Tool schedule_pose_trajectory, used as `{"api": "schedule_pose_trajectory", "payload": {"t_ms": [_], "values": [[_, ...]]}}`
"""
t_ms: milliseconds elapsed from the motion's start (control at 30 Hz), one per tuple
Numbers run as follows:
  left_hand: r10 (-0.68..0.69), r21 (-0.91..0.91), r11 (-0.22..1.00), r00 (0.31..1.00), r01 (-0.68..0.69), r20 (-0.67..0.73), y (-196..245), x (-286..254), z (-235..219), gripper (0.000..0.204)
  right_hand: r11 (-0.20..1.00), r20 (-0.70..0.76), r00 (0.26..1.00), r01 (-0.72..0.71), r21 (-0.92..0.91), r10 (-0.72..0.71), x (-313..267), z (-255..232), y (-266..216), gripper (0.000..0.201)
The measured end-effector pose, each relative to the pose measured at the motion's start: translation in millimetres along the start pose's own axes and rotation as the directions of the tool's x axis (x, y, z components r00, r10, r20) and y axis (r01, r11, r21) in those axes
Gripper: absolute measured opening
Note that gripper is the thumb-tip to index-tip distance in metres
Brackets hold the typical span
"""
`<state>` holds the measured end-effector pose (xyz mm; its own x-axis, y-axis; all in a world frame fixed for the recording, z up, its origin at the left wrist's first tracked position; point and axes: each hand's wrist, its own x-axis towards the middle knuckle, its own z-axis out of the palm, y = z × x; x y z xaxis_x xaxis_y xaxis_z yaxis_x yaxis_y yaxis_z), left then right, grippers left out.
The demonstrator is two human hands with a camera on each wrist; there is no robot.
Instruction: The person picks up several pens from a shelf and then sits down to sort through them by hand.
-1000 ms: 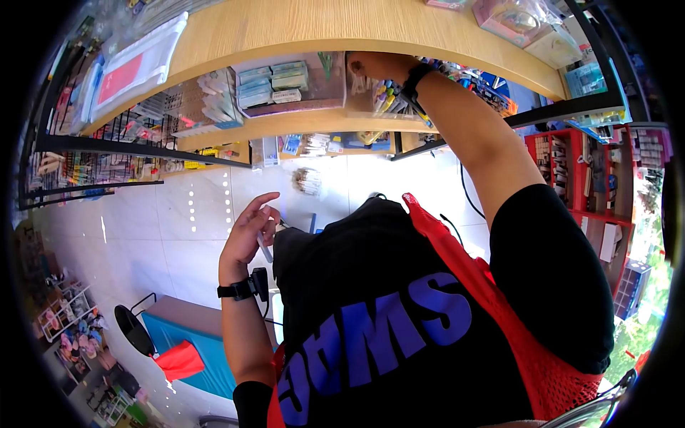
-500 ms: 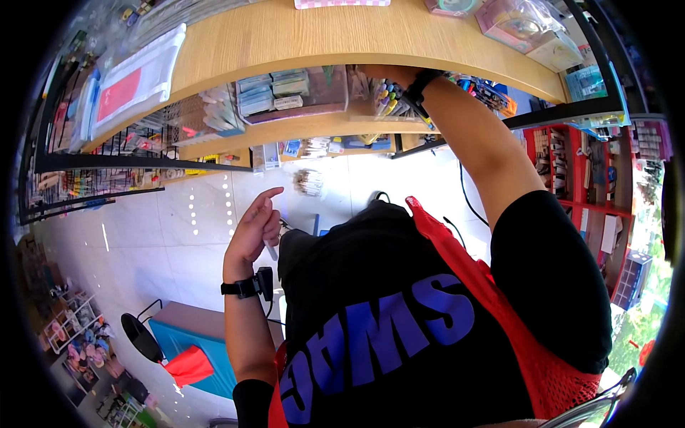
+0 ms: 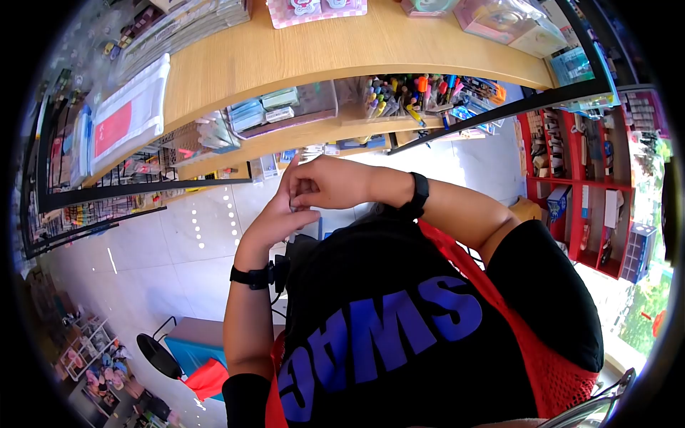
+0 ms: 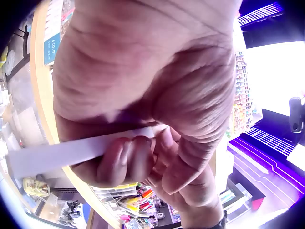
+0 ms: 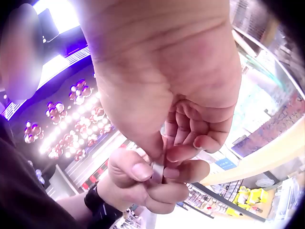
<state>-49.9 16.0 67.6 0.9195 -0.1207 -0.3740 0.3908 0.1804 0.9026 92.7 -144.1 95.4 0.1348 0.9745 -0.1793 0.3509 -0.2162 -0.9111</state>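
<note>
In the head view my left hand [image 3: 271,221] and right hand [image 3: 339,183] meet in front of the chest, below the shelf edge. Fingers of the left hand curl round a slim white stick [image 4: 62,155], whose long flat end juts out to the side in the left wrist view. Seen from the right wrist, the left thumb and fingers grip a short pale part of it [image 5: 157,172]. Right thumb and fingertips pinch a thin piece just above that grip, its far end hidden by the fingers. I cannot tell exactly what the stick is.
A wooden shelf [image 3: 300,53] spans the front, with a pink checked package [image 3: 317,13] on top. Under it stand a clear box [image 3: 317,103] with packets and a bin of colourful pens [image 3: 399,96]. A red shelving unit [image 3: 581,192] is at right; a blue-covered bench [image 3: 187,355] lies lower left.
My right hand has come out from among the pens under the shelf and moved down left to the left hand. The left hand, still holding the white stick, has shifted slightly right.
</note>
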Motion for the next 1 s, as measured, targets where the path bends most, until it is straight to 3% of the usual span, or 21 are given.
{"api": "schedule_pose_trajectory", "payload": {"t_ms": [67, 167, 267, 300, 333, 367, 433, 500, 567, 600, 667, 767, 833, 933, 1000], "values": [[0.008, -0.018, 1.000, 1.000, -0.007, 0.028, 5, 4, -1, 0.118, 0.942, -0.064, 0.998, 0.044, 0.333, -0.025, -5, 0, 3, 0.022], [-0.053, -0.003, 0.999, 0.996, 0.053, 0.068, 9, 10, -1, 0.120, 0.956, -0.144, 0.987, 0.104, 0.273, -0.066, -11, -3, -3, 0.019], [0.006, -0.004, 1.000, 0.995, -0.006, 0.102, 6, 15, 4, 0.121, 0.978, -0.188, 0.981, 0.087, 0.187, -0.051, -12, -4, -3, 0.015], [0.083, 0.017, 0.996, 0.993, -0.085, 0.088, 6, 17, 5, 0.121, 0.979, -0.182, 0.982, 0.080, 0.189, -0.045, -13, -9, -6, 0.015], [0.159, 0.040, 0.986, 0.985, -0.162, 0.072, 6, 16, 5, 0.122, 0.996, -0.221, 0.973, 0.074, 0.053, -0.061, -16, -22, -8, 0.014], [0.050, -0.080, 0.996, 0.998, -0.046, 0.049, 7, 13, 5, 0.118, 0.995, -0.254, 0.964, 0.060, -0.084, -0.080, -19, -36, -6, 0.014], [0.088, 0.098, 0.992, 0.992, -0.079, -0.091, -4, 13, -13, 0.108, 0.977, -0.486, 0.866, 0.013, -0.215, -0.118, -28, -75, 13, 0.024], [-0.024, 0.026, 0.999, 0.976, 0.031, -0.218, 11, 2, -20, 0.061, 0.941, -0.656, 0.745, -0.123, -0.315, -0.122, -36, -113, 26, 0.021], [-0.075, -0.070, 0.996, 0.964, 0.059, -0.254, -21, -2, -51, 0.039, 0.795, -0.698, 0.643, -0.222, -0.565, -0.316, -37, -142, 32, 0.020], [-0.085, -0.102, 0.993, 0.941, 0.054, -0.328, -30, -6, -57, 0.029, 0.794, -0.689, 0.654, -0.218, -0.568, -0.313, -33, -155, 45, 0.020], [-0.132, -0.132, 0.987, 0.916, 0.088, -0.380, -43, -12, -67, 0.025, 0.197, -0.380, 0.704, -0.331, -0.923, -0.600, -20, -172, 76, 0.024], [-0.207, -0.163, 0.974, 0.897, 0.155, -0.390, -58, -24, -75, 0.021, 0.266, -0.439, 0.765, -0.351, -0.898, -0.472, -1, -169, 94, 0.030], [-0.254, -0.178, 0.964, 0.890, 0.199, -0.379, -72, -31, -84, 0.019, 0.236, -0.404, 0.781, -0.329, -0.914, -0.477, 15, -167, 102, 0.032], [-0.278, -0.232, 0.951, 0.893, 0.205, -0.355, -99, -41, -96, 0.016, 0.285, -0.380, 0.798, -0.271, -0.920, -0.468, 31, -157, 115, 0.025], [-0.294, -0.299, 0.936, 0.884, 0.188, -0.365, -122, -45, -105, 0.016, 0.334, -0.407, 0.860, -0.303, -0.892, -0.307, 35, -156, 129, 0.024]]}}
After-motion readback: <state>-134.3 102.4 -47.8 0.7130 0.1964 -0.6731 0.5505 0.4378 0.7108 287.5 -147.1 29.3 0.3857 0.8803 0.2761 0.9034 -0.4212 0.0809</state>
